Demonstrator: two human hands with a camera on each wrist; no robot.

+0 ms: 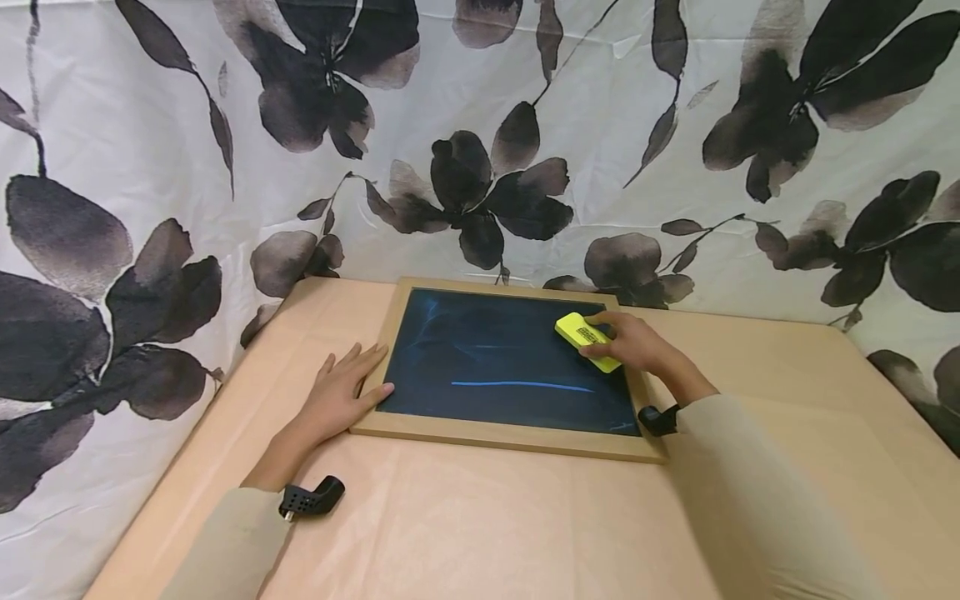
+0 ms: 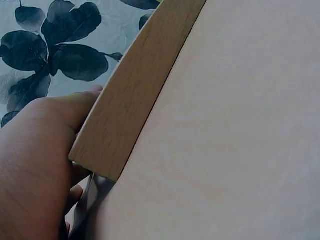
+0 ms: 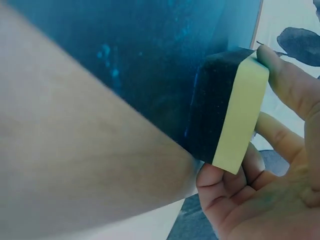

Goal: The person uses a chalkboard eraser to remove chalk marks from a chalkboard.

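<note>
A chalkboard (image 1: pixel 495 325) in a wooden frame (image 1: pixel 510 443) lies on the table. One bright blue chalk line (image 1: pixel 517 384) crosses its lower middle, and fainter smudges show elsewhere. My right hand (image 1: pixel 637 343) grips a yellow board eraser (image 1: pixel 577 331) at the board's right side. Seen from the right wrist, the eraser (image 3: pixel 242 117) has its dark felt face on the board, with fingers and thumb around the yellow back. My left hand (image 1: pixel 341 396) rests with extended fingers on the frame's left edge. The left wrist view shows the thumb beside the frame (image 2: pixel 130 95).
The table (image 1: pixel 480 517) has a pale peach cover. Behind it and at the left hangs a white cloth (image 1: pixel 615 100) with dark flowers. A black wrist camera (image 1: pixel 313 497) is strapped to the left wrist, another wrist camera (image 1: pixel 658 420) to the right.
</note>
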